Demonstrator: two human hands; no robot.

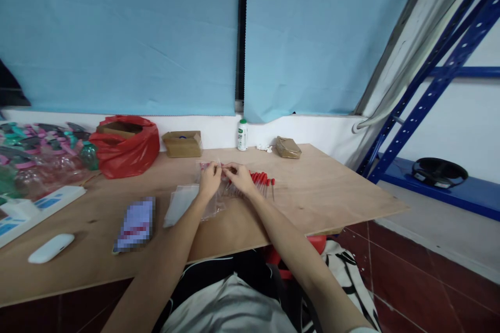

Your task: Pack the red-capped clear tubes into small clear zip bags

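My left hand [210, 179] is closed in a pinch on a clear plastic bag [211, 209], whose lower part shows beneath the hand on the table. Fingertip to fingertip with it, my right hand [239, 178] is also closed, pinching near the bag's top edge; the exact grip is small and partly hidden. Just right of my right hand lies a row of several thin, see-through sticks with red ends [261, 178]. A stack of flat clear bags [181, 204] rests under and left of my left forearm.
On the wooden table [332, 192] are a phone [135, 225], a white case [51, 248], a power strip [47, 208], spray bottles [39, 156] and a red bag [128, 153]. Along the wall stand a cardboard box [183, 144], a white bottle [242, 136] and a brown packet [288, 148].
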